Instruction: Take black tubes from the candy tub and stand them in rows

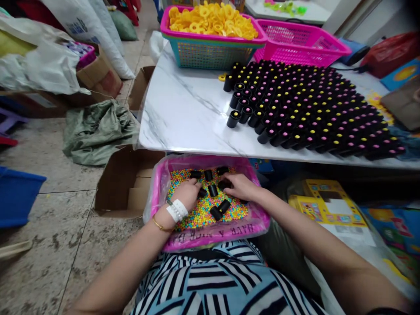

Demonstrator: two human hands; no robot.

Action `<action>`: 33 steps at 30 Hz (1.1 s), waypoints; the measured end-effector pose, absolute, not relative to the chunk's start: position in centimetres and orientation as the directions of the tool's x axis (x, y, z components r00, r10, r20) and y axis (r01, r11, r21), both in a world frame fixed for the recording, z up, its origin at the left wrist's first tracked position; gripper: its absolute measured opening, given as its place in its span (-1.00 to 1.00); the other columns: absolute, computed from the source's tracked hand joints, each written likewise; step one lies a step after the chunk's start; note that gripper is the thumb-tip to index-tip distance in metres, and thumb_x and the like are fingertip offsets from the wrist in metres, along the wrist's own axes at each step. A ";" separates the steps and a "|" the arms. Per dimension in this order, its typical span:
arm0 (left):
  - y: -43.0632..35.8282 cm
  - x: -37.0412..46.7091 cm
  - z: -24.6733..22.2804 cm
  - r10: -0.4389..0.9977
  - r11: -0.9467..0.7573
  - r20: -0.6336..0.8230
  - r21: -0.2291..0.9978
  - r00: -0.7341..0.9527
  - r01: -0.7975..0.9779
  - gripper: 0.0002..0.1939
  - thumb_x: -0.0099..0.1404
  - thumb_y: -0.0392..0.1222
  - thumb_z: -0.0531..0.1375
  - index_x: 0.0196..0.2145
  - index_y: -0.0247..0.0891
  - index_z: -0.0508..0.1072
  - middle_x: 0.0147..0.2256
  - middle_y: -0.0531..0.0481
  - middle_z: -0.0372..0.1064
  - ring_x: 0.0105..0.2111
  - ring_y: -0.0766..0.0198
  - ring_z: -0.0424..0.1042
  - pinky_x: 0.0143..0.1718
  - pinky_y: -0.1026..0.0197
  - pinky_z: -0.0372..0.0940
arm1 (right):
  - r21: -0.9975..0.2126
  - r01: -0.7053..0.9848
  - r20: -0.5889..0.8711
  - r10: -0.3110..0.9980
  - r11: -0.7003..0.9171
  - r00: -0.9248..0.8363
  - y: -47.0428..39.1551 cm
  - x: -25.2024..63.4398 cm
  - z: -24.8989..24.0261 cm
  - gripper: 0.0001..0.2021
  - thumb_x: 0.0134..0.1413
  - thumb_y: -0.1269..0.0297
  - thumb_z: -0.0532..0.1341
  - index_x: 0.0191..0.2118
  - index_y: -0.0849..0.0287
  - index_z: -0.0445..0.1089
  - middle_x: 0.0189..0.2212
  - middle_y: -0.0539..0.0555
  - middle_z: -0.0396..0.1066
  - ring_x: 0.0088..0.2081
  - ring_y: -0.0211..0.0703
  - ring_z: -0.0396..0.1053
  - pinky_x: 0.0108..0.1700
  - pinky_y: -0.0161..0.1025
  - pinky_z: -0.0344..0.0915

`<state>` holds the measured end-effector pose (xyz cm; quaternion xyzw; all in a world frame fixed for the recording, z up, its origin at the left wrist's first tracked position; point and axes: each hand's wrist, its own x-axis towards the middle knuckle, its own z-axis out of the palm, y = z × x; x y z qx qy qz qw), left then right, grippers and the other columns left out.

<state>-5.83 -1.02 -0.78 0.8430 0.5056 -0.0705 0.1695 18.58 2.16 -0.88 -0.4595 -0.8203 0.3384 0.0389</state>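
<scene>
A pink basket (156, 183) lined with clear plastic rests on my lap, full of small multicoloured beads (200, 214). Several short black cylinders lie loose on the beads, among them one cylinder (213, 190) between my hands and a pair (220, 210) nearer me. With its fingers closed, my left hand (186, 194) grips a black cylinder (202, 192) at the left. On the right side, my right hand (242, 187) has its fingers curled round another black cylinder (225, 184), partly hidden by them.
On the marble-patterned table (183, 109) stand many upright black cylinders (295, 105) with yellow or pink centres. Behind them are a basket of yellow ring-shaped pieces (213, 19) and a pink basket (295, 41). An open cardboard box (114, 183) sits on the floor at left.
</scene>
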 end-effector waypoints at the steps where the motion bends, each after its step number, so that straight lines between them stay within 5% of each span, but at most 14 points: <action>1: -1.4 -6.2 -0.8 0.827 -0.435 -0.275 0.238 0.490 0.869 -0.59 0.16 -0.47 0.05 -0.06 -0.26 0.44 -0.22 -0.12 0.39 -0.20 0.12 0.43 -0.14 0.13 0.32 | -0.636 0.697 -0.226 0.785 0.330 -0.577 2.2 18.8 -0.9 -0.61 -0.02 0.41 0.25 0.00 0.22 0.36 -0.13 0.14 0.48 -0.11 -0.06 0.44 -0.05 -0.18 0.32; 5: -2.4 -6.8 -0.9 0.835 -0.452 -0.174 0.323 0.522 0.831 -0.42 0.16 -0.45 0.07 0.15 -0.23 0.30 -0.10 -0.17 0.36 -0.12 0.08 0.38 -0.05 0.07 0.28 | -0.844 0.505 -0.217 0.748 0.179 -0.628 2.3 18.6 -0.6 -0.64 -0.02 0.42 0.24 -0.04 0.13 0.38 -0.11 0.03 0.46 -0.11 -0.15 0.44 -0.04 -0.20 0.35; 8: -2.7 -6.9 -0.6 0.801 -0.496 -0.177 0.339 0.572 0.799 -0.62 0.22 -0.38 0.09 -0.01 -0.22 0.43 -0.17 -0.16 0.37 -0.11 0.06 0.36 -0.04 0.06 0.27 | -0.883 0.464 -0.262 0.739 0.077 -0.621 2.5 17.8 -0.5 -0.70 -0.04 0.37 0.27 -0.12 0.16 0.37 -0.20 0.02 0.45 -0.19 -0.18 0.46 -0.11 -0.22 0.38; 11: -2.6 -6.8 -0.3 0.814 -0.466 -0.204 0.327 0.543 0.822 -0.77 0.26 -0.26 0.12 -0.14 -0.28 0.45 -0.25 -0.15 0.40 -0.17 0.05 0.37 -0.09 0.06 0.28 | -0.849 0.529 -0.345 0.780 -0.021 -0.522 2.6 17.1 -0.4 -0.59 0.09 0.20 0.23 0.06 0.16 0.26 -0.38 0.00 0.46 -0.38 -0.20 0.47 -0.27 -0.22 0.41; 14: -2.5 -6.6 0.0 0.863 -0.392 -0.208 0.299 0.460 0.870 -0.73 0.29 -0.17 0.12 -0.08 -0.32 0.41 -0.24 -0.17 0.41 -0.20 0.06 0.39 -0.12 0.07 0.29 | -0.659 0.744 -0.373 0.810 0.112 -0.452 2.5 16.8 0.1 -0.63 0.21 0.14 0.15 0.09 0.16 0.30 -0.41 0.06 0.51 -0.39 -0.12 0.48 -0.26 -0.18 0.40; 16: -2.4 -6.5 0.1 0.873 -0.383 -0.205 0.272 0.442 0.883 -0.75 0.29 -0.18 0.12 -0.11 -0.32 0.43 -0.24 -0.19 0.40 -0.18 0.03 0.38 -0.12 0.05 0.29 | -0.431 0.846 -0.300 0.834 0.315 -0.464 2.3 16.9 0.6 -0.68 0.21 0.23 0.15 0.05 0.14 0.37 -0.20 0.17 0.53 -0.23 -0.04 0.50 -0.15 -0.13 0.38; 20: -2.4 -6.0 0.4 0.870 -0.391 -0.209 0.258 0.446 0.883 -0.82 0.28 -0.27 0.12 -0.19 -0.34 0.46 -0.23 -0.23 0.38 -0.13 -0.02 0.35 -0.09 0.02 0.28 | -0.251 0.732 -0.204 0.705 0.633 -0.679 1.8 17.0 1.0 -0.57 0.22 0.43 0.07 0.18 0.04 0.29 0.17 0.15 0.31 0.10 -0.03 0.33 0.04 -0.12 0.30; 23: -2.4 -5.8 0.2 0.860 -0.402 -0.216 0.272 0.463 0.874 -0.82 0.27 -0.32 0.11 -0.19 -0.35 0.46 -0.24 -0.22 0.38 -0.16 0.01 0.35 -0.07 0.02 0.27 | -0.234 0.643 -0.291 0.579 0.729 -0.762 1.7 16.6 0.8 -0.63 0.23 0.43 0.08 0.11 0.06 0.36 0.04 0.15 0.42 0.04 -0.04 0.35 0.00 -0.15 0.30; 28: -2.1 -5.6 -0.5 0.848 -0.439 -0.190 0.273 0.495 0.856 -0.75 0.27 -0.36 0.10 -0.10 -0.36 0.43 -0.24 -0.18 0.39 -0.17 0.06 0.36 -0.04 0.06 0.26 | -0.047 0.737 -0.324 0.687 0.675 -0.650 1.6 15.7 0.5 -0.74 0.23 0.42 0.06 -0.12 0.24 0.48 -0.16 0.29 0.47 -0.03 0.10 0.33 -0.13 -0.13 0.30; 30: -1.9 -5.7 -0.8 0.839 -0.433 -0.214 0.296 0.500 0.852 -0.78 0.25 -0.37 0.10 -0.15 -0.34 0.45 -0.26 -0.17 0.39 -0.18 0.07 0.37 -0.06 0.08 0.28 | -0.118 0.731 -0.342 0.664 0.672 -0.665 1.5 15.6 0.4 -0.77 0.19 0.45 0.10 -0.15 0.25 0.49 -0.19 0.27 0.47 -0.05 0.08 0.35 -0.11 -0.14 0.30; 33: -1.6 -6.0 -1.2 0.840 -0.390 -0.235 0.367 0.489 0.845 -0.79 0.21 -0.37 0.13 -0.19 -0.33 0.47 -0.26 -0.16 0.39 -0.17 0.08 0.39 -0.10 0.11 0.30 | -0.441 0.702 -0.293 0.650 0.559 -0.701 1.2 16.3 0.5 -0.71 0.07 0.47 0.20 -0.06 0.21 0.46 -0.17 0.16 0.49 -0.10 -0.06 0.40 -0.04 -0.17 0.30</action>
